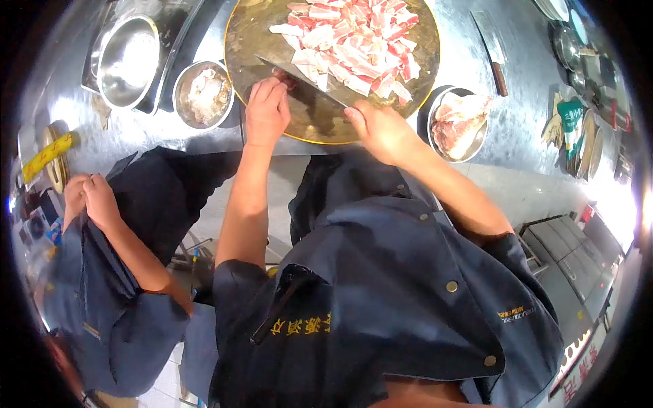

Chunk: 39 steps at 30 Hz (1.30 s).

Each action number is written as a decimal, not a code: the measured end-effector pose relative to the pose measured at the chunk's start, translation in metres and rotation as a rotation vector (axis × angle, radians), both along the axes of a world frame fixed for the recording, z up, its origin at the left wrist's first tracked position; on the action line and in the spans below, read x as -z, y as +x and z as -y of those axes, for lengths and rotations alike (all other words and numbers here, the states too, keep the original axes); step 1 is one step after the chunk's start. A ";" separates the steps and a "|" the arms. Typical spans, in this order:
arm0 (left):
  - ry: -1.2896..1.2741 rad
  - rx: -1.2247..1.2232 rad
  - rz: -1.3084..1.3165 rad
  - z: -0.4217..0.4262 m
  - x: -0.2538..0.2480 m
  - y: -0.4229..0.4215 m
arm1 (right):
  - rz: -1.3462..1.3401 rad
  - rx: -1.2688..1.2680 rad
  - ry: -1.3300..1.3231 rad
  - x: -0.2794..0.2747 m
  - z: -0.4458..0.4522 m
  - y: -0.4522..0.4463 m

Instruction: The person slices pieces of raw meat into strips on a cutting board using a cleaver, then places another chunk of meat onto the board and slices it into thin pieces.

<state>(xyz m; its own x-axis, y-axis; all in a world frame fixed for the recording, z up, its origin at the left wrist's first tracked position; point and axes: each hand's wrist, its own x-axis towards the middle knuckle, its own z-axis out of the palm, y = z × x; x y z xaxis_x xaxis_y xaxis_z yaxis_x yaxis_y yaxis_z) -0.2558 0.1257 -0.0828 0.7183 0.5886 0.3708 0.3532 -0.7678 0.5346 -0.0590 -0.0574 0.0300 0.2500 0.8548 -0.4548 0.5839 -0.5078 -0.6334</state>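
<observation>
Meat slices [354, 44]: pink, streaked with white fat, heaped loosely over the upper right of the round board [252, 41]. Small darker meat piece [283, 78] at lower left, under curled fingers of left hand [267, 109], nearly closed on it. Right hand [384, 129] closed round handle of knife [306, 78]; blade slants up-left across board. Bare wood left and below, to yellow rim. Scrap bowl [204, 95] crowds left edge; bowl with meat chunk [460, 126] right. Spare knife [491, 51] beyond. Co-worker [122, 272] at left.
</observation>
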 end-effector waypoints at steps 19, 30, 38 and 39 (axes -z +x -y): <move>-0.024 0.103 -0.068 -0.016 0.006 -0.003 | 0.009 0.005 0.028 -0.006 -0.018 -0.011; 0.010 0.070 -0.004 -0.021 0.007 0.004 | -0.016 -0.022 0.056 0.007 -0.036 -0.003; 0.029 0.067 -0.017 -0.018 0.006 0.003 | 0.037 -0.028 0.135 0.026 -0.042 -0.013; 0.033 0.073 0.000 -0.018 0.006 0.003 | 0.030 -0.028 0.189 0.026 -0.046 -0.010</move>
<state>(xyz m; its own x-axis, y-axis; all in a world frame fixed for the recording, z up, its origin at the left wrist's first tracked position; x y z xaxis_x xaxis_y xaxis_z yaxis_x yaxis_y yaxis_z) -0.2526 0.1442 -0.0893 0.7592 0.5219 0.3889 0.2957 -0.8088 0.5083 -0.0687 -0.0113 0.0042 0.2360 0.9309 -0.2786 0.6161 -0.3651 -0.6979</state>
